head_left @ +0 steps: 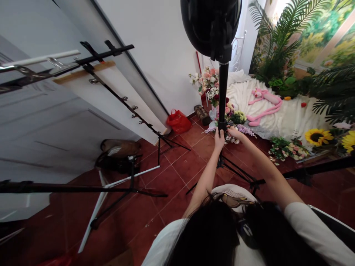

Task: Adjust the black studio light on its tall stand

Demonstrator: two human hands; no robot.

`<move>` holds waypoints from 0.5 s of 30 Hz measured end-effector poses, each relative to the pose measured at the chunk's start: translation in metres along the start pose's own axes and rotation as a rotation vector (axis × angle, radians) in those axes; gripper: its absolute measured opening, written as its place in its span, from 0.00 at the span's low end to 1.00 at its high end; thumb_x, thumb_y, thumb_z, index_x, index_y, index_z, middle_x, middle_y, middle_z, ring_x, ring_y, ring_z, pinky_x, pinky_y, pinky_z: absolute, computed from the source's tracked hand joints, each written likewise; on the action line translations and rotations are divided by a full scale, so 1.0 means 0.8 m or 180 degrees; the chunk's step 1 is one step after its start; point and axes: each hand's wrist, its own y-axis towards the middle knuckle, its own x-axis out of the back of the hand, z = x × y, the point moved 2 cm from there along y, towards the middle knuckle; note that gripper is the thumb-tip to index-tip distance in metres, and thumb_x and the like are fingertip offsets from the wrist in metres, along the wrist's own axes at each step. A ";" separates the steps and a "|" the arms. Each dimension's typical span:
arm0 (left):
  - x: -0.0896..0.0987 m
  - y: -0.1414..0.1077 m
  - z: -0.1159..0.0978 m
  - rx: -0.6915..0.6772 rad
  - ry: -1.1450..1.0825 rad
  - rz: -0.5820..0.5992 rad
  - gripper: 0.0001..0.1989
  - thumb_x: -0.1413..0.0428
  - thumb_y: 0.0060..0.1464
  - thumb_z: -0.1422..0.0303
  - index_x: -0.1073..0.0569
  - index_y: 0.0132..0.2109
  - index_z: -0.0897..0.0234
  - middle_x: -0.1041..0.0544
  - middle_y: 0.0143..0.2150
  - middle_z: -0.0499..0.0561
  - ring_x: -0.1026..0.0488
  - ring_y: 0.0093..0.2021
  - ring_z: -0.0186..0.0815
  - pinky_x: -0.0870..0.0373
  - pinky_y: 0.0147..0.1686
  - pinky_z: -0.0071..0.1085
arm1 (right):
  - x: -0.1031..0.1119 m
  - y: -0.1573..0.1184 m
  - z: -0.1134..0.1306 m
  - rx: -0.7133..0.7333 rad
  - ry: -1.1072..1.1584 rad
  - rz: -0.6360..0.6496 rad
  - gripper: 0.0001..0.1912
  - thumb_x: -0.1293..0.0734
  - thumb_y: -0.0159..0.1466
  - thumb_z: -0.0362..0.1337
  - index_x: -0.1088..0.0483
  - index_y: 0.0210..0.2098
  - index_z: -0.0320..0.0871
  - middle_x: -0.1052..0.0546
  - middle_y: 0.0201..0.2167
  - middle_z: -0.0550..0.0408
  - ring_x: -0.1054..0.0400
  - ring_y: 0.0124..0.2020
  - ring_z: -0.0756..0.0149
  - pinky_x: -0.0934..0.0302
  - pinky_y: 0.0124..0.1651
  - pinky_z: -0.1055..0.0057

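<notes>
A black light stand [223, 88] rises upright in front of me, with a large dark lamp head [211, 26] on its top, partly cut off by the upper edge. My left hand [219, 139] is closed around the pole just under its black collar [222, 126]. At the collar's right side, my right hand [235, 133] is closed with its fingertips at the small locking knob [229, 124]. The fingers partly hide the knob. Below my hands the stand's legs [235, 170] spread over the floor.
White bedding [238, 88] with a pink plush toy [267, 99] lies behind, among artificial flowers [291, 149] and palm leaves [288, 29]. A red bag [179, 121] stands by the wall. Backdrop stands with clamps [122, 99] and white boards fill the left. Another stand's pole [313, 171] crosses at right.
</notes>
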 end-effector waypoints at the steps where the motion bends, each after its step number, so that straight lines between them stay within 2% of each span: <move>1: 0.000 0.000 0.000 -0.0031 -0.0005 -0.0006 0.36 0.59 0.64 0.44 0.36 0.67 0.64 0.29 0.65 0.62 0.34 0.68 0.43 0.43 0.69 0.39 | -0.001 -0.004 -0.006 -0.0087 0.0067 0.0003 0.13 0.34 0.68 0.40 0.34 0.50 0.41 0.24 0.37 0.55 0.28 0.33 0.70 0.29 0.40 0.69; 3: -0.001 0.000 0.002 -0.0080 -0.0017 -0.0027 0.37 0.59 0.64 0.43 0.36 0.67 0.64 0.28 0.64 0.63 0.32 0.66 0.43 0.40 0.68 0.39 | -0.005 -0.012 -0.014 -0.0291 0.0428 0.0030 0.10 0.35 0.67 0.38 0.36 0.46 0.44 0.26 0.30 0.61 0.31 0.27 0.73 0.32 0.35 0.74; 5: -0.001 0.001 0.004 -0.0128 -0.0029 -0.0032 0.37 0.59 0.63 0.42 0.36 0.67 0.63 0.27 0.63 0.62 0.31 0.65 0.43 0.39 0.66 0.39 | -0.007 -0.018 -0.020 -0.0437 0.1021 -0.0027 0.10 0.33 0.64 0.36 0.37 0.43 0.46 0.27 0.28 0.64 0.32 0.25 0.75 0.34 0.33 0.77; 8: -0.001 0.001 0.008 -0.0195 -0.0030 -0.0029 0.38 0.59 0.62 0.41 0.35 0.66 0.64 0.27 0.62 0.62 0.33 0.66 0.44 0.40 0.67 0.39 | -0.006 -0.026 -0.026 -0.0511 0.1814 -0.0092 0.16 0.29 0.57 0.32 0.37 0.42 0.47 0.26 0.27 0.65 0.30 0.26 0.75 0.34 0.34 0.77; 11: -0.001 0.002 0.008 -0.0221 -0.0028 -0.0041 0.38 0.59 0.62 0.41 0.33 0.65 0.65 0.25 0.60 0.62 0.32 0.66 0.44 0.41 0.68 0.39 | -0.007 -0.032 -0.029 -0.0497 0.2197 0.0114 0.19 0.29 0.54 0.30 0.36 0.42 0.48 0.24 0.29 0.65 0.29 0.28 0.74 0.35 0.36 0.77; 13: 0.000 0.002 0.006 -0.0237 -0.0045 -0.0024 0.38 0.59 0.62 0.42 0.33 0.65 0.65 0.25 0.60 0.63 0.30 0.64 0.44 0.38 0.66 0.39 | -0.010 -0.030 -0.026 -0.0484 0.2275 0.0129 0.15 0.31 0.55 0.31 0.35 0.40 0.48 0.24 0.29 0.65 0.29 0.29 0.73 0.35 0.36 0.77; 15: 0.000 0.002 0.003 -0.0218 -0.0074 0.0008 0.37 0.58 0.63 0.42 0.34 0.66 0.64 0.26 0.61 0.62 0.29 0.62 0.43 0.36 0.64 0.40 | -0.013 -0.025 -0.018 -0.0506 0.2256 0.0001 0.07 0.34 0.57 0.34 0.34 0.36 0.47 0.25 0.26 0.64 0.29 0.29 0.70 0.34 0.37 0.75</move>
